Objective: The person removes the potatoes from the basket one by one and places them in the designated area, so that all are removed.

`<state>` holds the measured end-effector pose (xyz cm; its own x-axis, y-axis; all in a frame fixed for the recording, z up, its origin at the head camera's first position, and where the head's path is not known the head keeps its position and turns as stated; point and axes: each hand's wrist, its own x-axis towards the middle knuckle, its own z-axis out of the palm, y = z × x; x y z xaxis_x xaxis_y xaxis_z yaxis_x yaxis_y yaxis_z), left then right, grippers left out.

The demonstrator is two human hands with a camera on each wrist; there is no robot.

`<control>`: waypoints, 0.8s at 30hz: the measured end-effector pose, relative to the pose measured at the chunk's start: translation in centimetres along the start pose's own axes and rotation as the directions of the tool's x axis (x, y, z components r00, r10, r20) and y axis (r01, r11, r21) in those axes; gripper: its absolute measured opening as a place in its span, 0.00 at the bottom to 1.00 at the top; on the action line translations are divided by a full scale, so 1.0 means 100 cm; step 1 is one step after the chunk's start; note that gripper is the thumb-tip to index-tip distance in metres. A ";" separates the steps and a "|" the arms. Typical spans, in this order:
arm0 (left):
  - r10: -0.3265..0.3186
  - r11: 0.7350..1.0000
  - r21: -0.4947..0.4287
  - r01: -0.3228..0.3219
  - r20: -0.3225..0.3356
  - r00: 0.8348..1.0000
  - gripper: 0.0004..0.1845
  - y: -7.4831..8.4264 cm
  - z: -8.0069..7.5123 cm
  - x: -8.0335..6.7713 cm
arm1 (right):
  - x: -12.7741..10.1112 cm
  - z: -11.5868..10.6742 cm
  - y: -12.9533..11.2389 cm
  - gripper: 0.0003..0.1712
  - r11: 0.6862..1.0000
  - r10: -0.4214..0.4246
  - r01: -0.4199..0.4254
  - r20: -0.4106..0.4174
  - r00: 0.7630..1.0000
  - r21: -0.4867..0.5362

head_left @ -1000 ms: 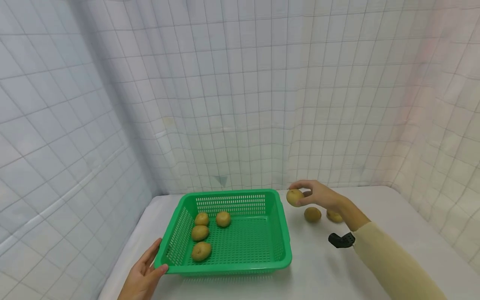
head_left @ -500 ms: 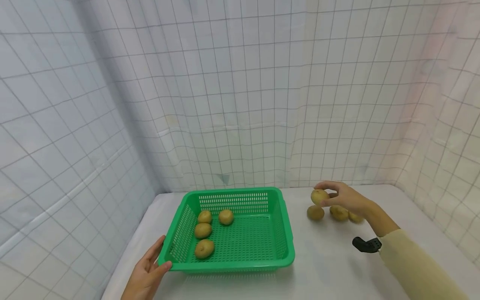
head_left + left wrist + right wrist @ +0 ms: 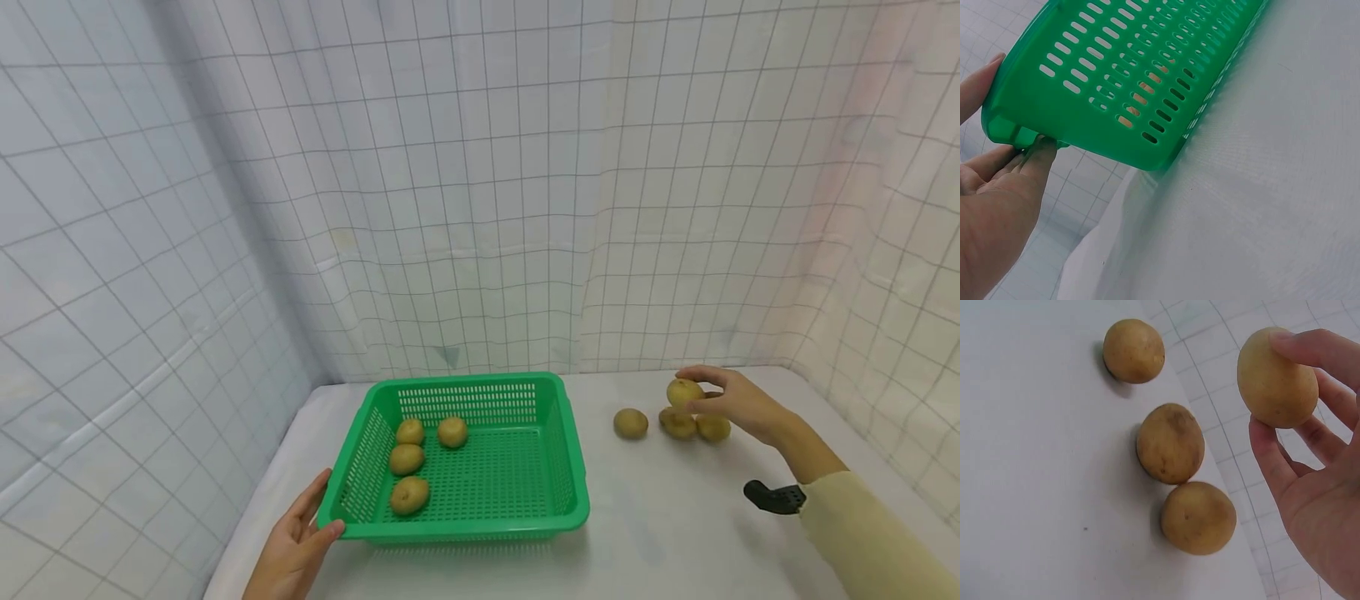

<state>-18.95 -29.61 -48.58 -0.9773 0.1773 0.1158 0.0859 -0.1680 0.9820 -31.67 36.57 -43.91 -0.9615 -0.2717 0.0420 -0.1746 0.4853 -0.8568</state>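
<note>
A green slotted basket (image 3: 465, 527) stands on the white table and holds several potatoes (image 3: 408, 495) in its left half. My left hand (image 3: 311, 517) grips its near-left corner, thumb on the rim and fingers under it; the left wrist view shows that hand (image 3: 997, 187) against the basket (image 3: 1116, 75). To the right, my right hand (image 3: 701, 393) pinches a potato (image 3: 684, 392) in its fingertips, just above three potatoes (image 3: 631, 423) lying on the table. The right wrist view shows the held potato (image 3: 1277, 378) lifted off the surface, and the three others (image 3: 1170, 443) in a row below.
White gridded curtains close in the table at the back and on both sides. A black wrist camera mount (image 3: 772, 497) sits on my right forearm. Bare tabletop (image 3: 660, 517) lies between the basket and the loose potatoes.
My right hand has carried the potato rightward, from beside the basket's far right corner to above the loose potatoes. The left hand and basket have stayed put.
</note>
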 end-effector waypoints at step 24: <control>-0.001 1.000 -0.010 0.001 0.005 1.000 0.44 -0.002 -0.002 0.002 | -0.045 -0.033 0.063 0.45 0.988 0.144 -0.152 -0.168 0.975 -0.035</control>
<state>-19.18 -29.76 -48.79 -0.9765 0.1820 0.1158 0.0832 -0.1773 0.9806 -29.11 43.64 -47.83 -0.9984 -0.0557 0.0035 -0.0336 0.5500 -0.8345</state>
